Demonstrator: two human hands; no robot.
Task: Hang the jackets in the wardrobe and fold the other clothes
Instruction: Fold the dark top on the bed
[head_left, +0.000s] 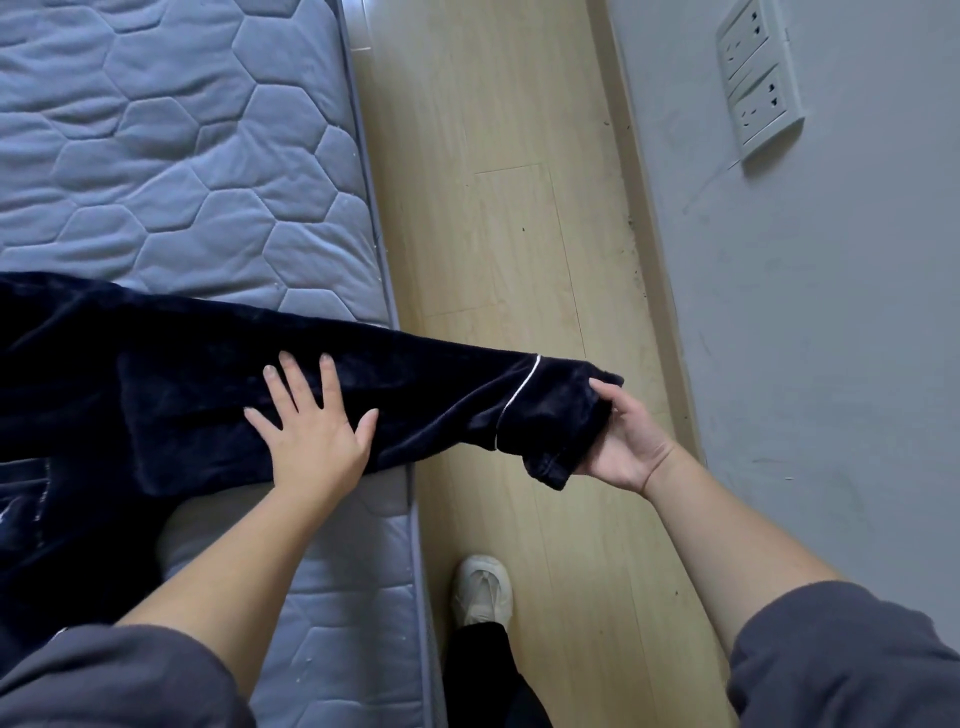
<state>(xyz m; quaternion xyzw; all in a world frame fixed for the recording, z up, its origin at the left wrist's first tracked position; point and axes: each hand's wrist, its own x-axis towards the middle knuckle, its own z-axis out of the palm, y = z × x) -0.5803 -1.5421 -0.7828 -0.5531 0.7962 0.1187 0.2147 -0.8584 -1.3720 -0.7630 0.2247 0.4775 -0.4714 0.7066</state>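
A dark navy velvet garment (156, 395) lies across the grey quilted mattress (182, 156). One sleeve (447, 395) with thin white piping near the cuff stretches out past the mattress edge, over the floor. My left hand (311, 431) presses flat on the sleeve near the mattress edge, fingers spread. My right hand (623, 441) grips the cuff end of the sleeve in the air above the floor. The rest of the garment runs off the left side of the view.
A strip of light wooden floor (519, 234) runs between the mattress and a grey wall (831, 338). Two white wall sockets (758, 78) sit on the wall at upper right. My foot in a white shoe (483, 590) stands on the floor beside the bed.
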